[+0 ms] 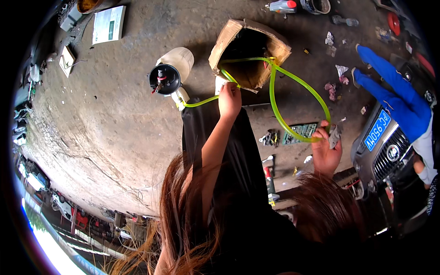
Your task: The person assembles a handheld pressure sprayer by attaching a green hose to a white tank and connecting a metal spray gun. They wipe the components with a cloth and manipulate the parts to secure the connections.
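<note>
Spanning the frame's centre, the hose [272,89] runs from beside the jug [183,59], past the left hand [230,100], across the open box [225,40] and into a loop ending at the right hand [326,155]. Two holds likely spread the loop and control its slack; jug and box probably sit close for the hose's reach. The left grip pinches the hose, forearm stretched upward; the right clasps the loop's bottom plus a grey scrap [336,136], palm apparently up.
</note>
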A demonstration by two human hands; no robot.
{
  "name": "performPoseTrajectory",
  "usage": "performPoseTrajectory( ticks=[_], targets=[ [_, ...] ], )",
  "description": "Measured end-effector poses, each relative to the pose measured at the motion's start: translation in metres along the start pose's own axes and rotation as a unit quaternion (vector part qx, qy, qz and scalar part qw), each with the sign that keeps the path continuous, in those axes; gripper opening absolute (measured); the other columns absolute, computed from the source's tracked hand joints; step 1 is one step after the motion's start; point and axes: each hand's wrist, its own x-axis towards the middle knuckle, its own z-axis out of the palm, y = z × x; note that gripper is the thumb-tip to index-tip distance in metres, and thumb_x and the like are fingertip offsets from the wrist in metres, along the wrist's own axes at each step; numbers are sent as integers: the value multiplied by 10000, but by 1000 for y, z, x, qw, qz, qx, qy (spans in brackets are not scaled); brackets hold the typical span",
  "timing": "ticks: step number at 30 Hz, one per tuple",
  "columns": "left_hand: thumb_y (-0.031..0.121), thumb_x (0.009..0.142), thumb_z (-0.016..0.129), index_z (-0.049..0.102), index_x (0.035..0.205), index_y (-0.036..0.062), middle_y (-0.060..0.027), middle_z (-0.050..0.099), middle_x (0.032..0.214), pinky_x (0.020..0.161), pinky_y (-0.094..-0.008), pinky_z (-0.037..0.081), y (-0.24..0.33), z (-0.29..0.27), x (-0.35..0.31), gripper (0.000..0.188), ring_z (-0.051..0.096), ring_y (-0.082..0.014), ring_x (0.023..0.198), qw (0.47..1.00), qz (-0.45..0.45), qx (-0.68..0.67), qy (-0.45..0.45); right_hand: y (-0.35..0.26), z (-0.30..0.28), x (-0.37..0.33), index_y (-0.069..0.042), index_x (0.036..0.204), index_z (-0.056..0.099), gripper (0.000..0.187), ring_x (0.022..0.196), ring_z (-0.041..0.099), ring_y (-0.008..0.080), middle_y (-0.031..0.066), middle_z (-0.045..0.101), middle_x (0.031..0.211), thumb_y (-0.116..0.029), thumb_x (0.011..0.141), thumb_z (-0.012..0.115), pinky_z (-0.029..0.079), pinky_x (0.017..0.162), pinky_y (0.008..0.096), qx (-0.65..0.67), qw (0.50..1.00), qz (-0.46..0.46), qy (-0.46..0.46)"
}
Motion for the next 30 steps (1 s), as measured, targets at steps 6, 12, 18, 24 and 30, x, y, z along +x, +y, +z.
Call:
performPoseTrajectory(
  ticks=[6,12,18,24,30],
  targets=[
    [172,896,563,596,975,-11,-113,636,839,699,-319,497,29,5,7,203,620,-197,753,990,13,-143,6,-15,5,-52,-44,899,504,161,693,422,143,131,489,991,-175,912,413,335,670,267,-218,975,-39,-32],
    [450,914,536,594,1037,23,-48,647,915,736,-272,484,87,15,2,448,608,-132,829,920,-181,-264,-227,-25,16,-90,-37,790,470,302,599,432,173,146,484,749,-332,850,469,351,553,294,-432,888,-93,-128],
    [316,902,568,587,1040,26,-53,639,963,745,-266,483,108,8,-27,321,609,-136,817,905,-229,-296,-202,-36,20,-98,1,808,499,340,644,462,189,177,494,808,-336,847,501,394,556,296,-429,872,-109,-209],
    [150,872,578,571,1047,-12,-39,610,814,651,-235,455,110,-7,-65,239,554,-96,707,962,-70,-264,-11,-34,36,-103,0,833,476,255,657,458,183,186,498,831,-251,855,433,399,588,295,-463,843,-161,-223],
    [349,952,506,648,778,-26,-42,592,648,608,-254,443,188,-73,-112,437,530,-103,636,953,-51,-239,-182,-5,48,-106,-2,823,498,196,734,495,193,178,528,883,-179,827,414,423,641,310,-486,830,-120,-244]
  ],
)
